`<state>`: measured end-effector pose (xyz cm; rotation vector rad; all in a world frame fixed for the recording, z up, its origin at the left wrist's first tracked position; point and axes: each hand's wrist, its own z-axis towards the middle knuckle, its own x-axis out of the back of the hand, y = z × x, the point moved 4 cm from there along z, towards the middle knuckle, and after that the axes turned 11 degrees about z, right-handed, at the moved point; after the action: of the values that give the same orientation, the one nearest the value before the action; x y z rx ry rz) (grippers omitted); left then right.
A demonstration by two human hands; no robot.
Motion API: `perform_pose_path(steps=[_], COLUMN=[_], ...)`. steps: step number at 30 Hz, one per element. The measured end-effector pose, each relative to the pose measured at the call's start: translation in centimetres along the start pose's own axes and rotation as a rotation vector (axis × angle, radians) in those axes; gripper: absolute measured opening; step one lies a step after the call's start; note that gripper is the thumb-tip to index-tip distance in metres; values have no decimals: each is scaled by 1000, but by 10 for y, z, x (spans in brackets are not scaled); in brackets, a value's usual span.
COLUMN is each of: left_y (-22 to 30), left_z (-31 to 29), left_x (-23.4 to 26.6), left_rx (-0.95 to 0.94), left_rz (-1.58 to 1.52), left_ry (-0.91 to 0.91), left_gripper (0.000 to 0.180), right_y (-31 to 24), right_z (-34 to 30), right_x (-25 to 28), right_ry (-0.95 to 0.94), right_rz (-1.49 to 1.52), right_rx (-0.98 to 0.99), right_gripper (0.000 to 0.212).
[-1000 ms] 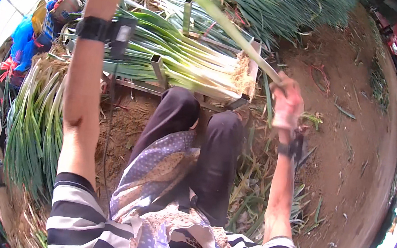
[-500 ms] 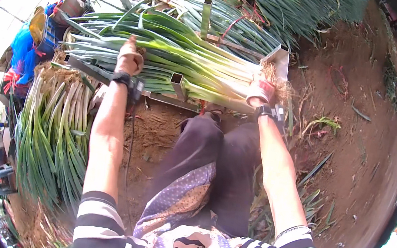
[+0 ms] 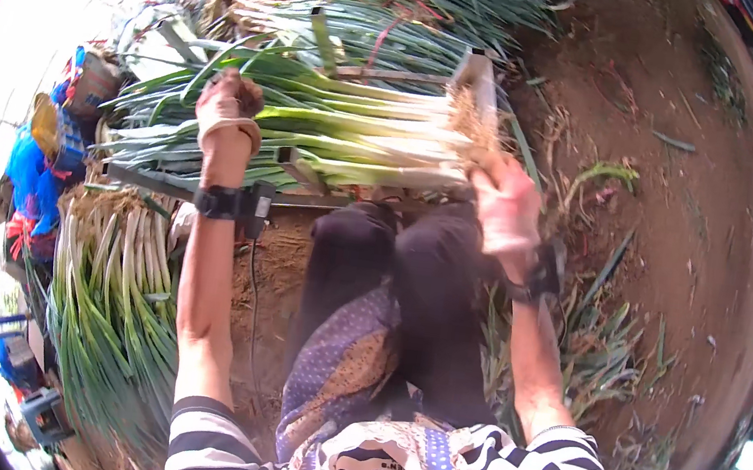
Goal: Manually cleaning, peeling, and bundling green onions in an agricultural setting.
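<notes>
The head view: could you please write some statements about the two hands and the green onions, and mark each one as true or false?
1. The left hand is at the leafy part of the green onions in the metal frame. True.
2. The right hand is at the leaf tips of these onions. False: it is near their root ends.
3. These root ends lie toward the picture's right. True.
4. The onion pile at the lower left has its roots at the bottom. False: its roots are at the top.
5. Only the left wrist wears a black strap. False: both wrists do.
6. The person wears striped sleeves. True.
</notes>
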<state>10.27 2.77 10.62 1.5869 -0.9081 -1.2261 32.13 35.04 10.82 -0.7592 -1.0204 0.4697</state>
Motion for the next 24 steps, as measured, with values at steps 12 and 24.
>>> perform_pose_path(steps=[12,24], left_y=[-65,-178], left_z=[-244,-296], left_x=[-291,-312], left_rx=[457,819], left_rz=[-264,83], left_ry=[-790,-510], left_gripper=[16,9], right_y=[285,429], right_z=[-194,-55], right_x=[117,71], right_ry=[534,388], right_rz=[46,-168], right_rx=[-896,-1172], right_gripper=[19,27])
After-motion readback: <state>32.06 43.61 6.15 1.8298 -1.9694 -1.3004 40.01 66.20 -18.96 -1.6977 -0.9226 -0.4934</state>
